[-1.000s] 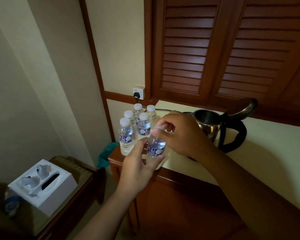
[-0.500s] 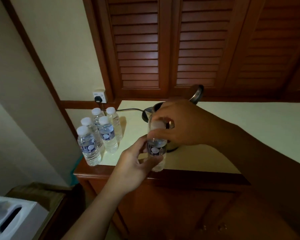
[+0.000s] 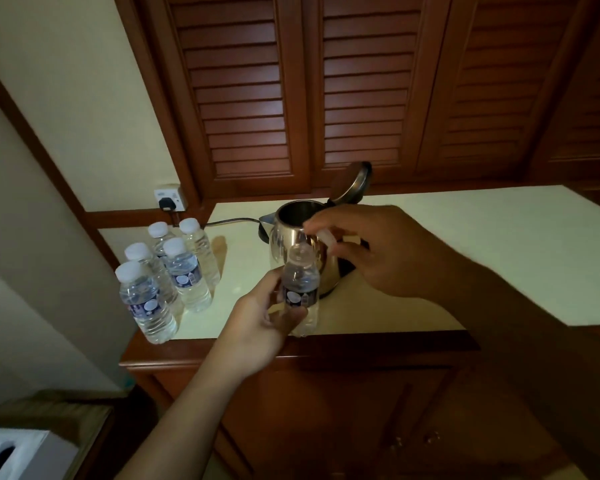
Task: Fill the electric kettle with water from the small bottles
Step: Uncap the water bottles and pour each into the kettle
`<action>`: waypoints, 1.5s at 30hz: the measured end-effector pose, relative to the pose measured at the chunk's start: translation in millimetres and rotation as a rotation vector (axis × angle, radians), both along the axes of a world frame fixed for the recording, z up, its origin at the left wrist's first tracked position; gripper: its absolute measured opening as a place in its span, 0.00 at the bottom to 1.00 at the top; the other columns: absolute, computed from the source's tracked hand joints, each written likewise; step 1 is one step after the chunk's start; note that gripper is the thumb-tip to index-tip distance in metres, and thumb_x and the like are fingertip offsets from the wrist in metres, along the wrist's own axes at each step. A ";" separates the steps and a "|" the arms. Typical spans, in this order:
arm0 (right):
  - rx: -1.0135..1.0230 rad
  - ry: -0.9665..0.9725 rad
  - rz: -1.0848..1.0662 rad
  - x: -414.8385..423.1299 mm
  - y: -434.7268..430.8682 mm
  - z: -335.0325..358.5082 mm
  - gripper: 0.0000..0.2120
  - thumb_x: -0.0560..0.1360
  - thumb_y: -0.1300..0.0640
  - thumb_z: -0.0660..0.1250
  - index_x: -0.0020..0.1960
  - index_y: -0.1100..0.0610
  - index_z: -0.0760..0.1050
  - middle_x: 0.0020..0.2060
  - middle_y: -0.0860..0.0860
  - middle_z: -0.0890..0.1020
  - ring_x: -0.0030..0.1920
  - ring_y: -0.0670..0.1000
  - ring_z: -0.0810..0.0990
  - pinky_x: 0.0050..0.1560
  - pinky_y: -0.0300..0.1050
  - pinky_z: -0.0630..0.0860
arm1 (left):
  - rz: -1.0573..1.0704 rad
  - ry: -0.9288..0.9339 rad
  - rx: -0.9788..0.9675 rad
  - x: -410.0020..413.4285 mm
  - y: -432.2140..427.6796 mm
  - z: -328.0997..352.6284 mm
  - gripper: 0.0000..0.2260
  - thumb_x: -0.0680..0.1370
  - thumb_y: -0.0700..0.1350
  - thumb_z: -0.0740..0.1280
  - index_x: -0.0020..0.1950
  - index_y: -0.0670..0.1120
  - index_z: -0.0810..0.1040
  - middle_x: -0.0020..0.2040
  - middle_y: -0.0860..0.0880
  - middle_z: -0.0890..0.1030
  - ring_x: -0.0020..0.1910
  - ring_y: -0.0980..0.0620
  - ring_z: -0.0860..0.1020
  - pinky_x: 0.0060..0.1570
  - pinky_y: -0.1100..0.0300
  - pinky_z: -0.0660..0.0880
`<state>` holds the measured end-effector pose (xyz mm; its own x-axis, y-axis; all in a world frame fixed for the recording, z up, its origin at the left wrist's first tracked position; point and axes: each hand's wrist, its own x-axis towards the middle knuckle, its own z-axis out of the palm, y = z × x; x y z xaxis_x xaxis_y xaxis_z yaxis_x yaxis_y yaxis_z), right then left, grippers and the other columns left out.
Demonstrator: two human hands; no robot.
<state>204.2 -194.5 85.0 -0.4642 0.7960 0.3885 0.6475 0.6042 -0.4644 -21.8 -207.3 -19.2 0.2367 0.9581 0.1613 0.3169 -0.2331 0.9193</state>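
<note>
- The small bottle point(image 3: 300, 287) stands upright over the front edge of the countertop point(image 3: 482, 251), just in front of the kettle at its 6 o'clock. Its neck is bare, though blurred.
- The left hand point(image 3: 260, 320) grips this bottle round the labelled middle, with fingers and thumb curled about it.
- The right hand point(image 3: 378, 251) hangs at the bottle's 1 o'clock and pinches a white cap point(image 3: 324, 235) between thumb and fingertips, just above the bottle's neck.
- The electric kettle point(image 3: 286, 244) is of shiny steel and sits on the countertop near the middle of the view. Its lid point(image 3: 350, 181) is tipped up and back at 1 o'clock, so the mouth is open.
- Five capped bottles point(image 3: 184, 271) stand in a cluster at the kettle's 9 o'clock, at the counter's left end.
- A dark cord point(image 3: 232, 221) runs from the kettle's base toward 10 o'clock, to a plug in the wall socket point(image 3: 168, 199).
- Louvred wooden doors point(image 3: 361, 81) fill the wall at 12 o'clock.
- A white box point(image 3: 14, 452) shows at the far 7 o'clock corner.
</note>
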 end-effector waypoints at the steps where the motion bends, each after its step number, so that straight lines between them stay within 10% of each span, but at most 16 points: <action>1: 0.002 0.095 -0.039 4.0 -0.2 -12.9 0.17 0.78 0.60 0.70 0.64 0.46 0.77 0.57 0.43 0.83 0.57 0.40 0.80 0.58 0.33 0.75 | 0.020 -0.009 -0.005 -0.7 1.3 -1.4 0.23 0.80 0.38 0.73 0.72 0.55 0.75 0.59 0.62 0.84 0.62 0.62 0.81 0.59 0.62 0.79; 15: -0.086 0.122 -0.350 19.4 33.3 -177.6 0.05 0.75 0.55 0.73 0.47 0.56 0.83 0.44 0.51 0.86 0.46 0.52 0.80 0.47 0.43 0.71 | 0.176 0.139 0.091 -11.6 7.9 3.4 0.22 0.81 0.40 0.72 0.71 0.57 0.73 0.62 0.66 0.79 0.59 0.78 0.73 0.51 0.81 0.69; 21: -0.092 -0.017 -0.485 17.3 34.4 -184.9 0.26 0.70 0.34 0.69 0.54 0.54 0.75 0.50 0.49 0.78 0.53 0.51 0.75 0.54 0.48 0.74 | 0.219 0.164 0.132 -20.0 23.2 21.0 0.22 0.81 0.42 0.72 0.72 0.58 0.73 0.63 0.64 0.79 0.64 0.67 0.76 0.62 0.61 0.74; 26: -0.217 -0.309 -0.557 14.8 41.4 -195.4 0.52 0.72 0.22 0.47 0.80 0.62 0.54 0.79 0.60 0.58 0.80 0.59 0.54 0.79 0.60 0.53 | 0.311 0.441 0.260 -28.2 57.2 39.6 0.24 0.81 0.47 0.72 0.76 0.56 0.71 0.69 0.51 0.76 0.69 0.50 0.73 0.70 0.50 0.71; 45: -0.194 -0.390 -0.528 15.7 44.8 -195.8 0.53 0.73 0.22 0.40 0.81 0.62 0.47 0.81 0.59 0.52 0.82 0.57 0.48 0.80 0.58 0.46 | 0.351 1.273 0.732 -23.6 113.5 94.7 0.38 0.72 0.33 0.72 0.80 0.49 0.66 0.73 0.39 0.70 0.74 0.35 0.65 0.71 0.35 0.67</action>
<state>219.9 -149.7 -110.9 -0.0720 0.9925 0.0993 0.9744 0.0912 -0.2054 -45.4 -93.8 75.5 0.3648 0.7955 0.4838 0.9249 -0.2500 -0.2863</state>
